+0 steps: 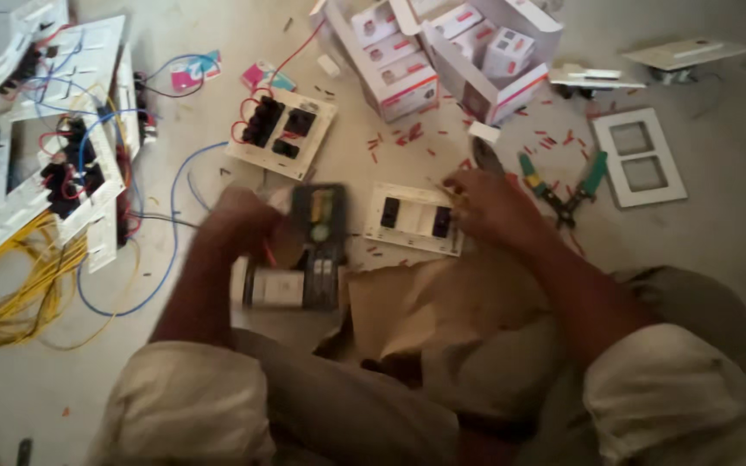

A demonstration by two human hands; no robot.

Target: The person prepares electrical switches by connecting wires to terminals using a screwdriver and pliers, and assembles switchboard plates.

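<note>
My left hand (239, 220) rests on a dark switch module assembly (317, 242) lying on the floor, gripping its left side; the picture is blurred there. My right hand (485, 203) touches the right end of a white switch plate (412, 217) with black modules fitted, fingers closed on its edge. A piece of brown cardboard (425, 302) lies in front of my knees.
Another wired plate with red wires (280, 131) lies further off. White boxes of switch parts (442, 52) stand at the back. Green-handled pliers (563, 185) and an empty white frame (641, 157) lie right. Wired plates (53, 147) and yellow cable (10, 285) fill the left.
</note>
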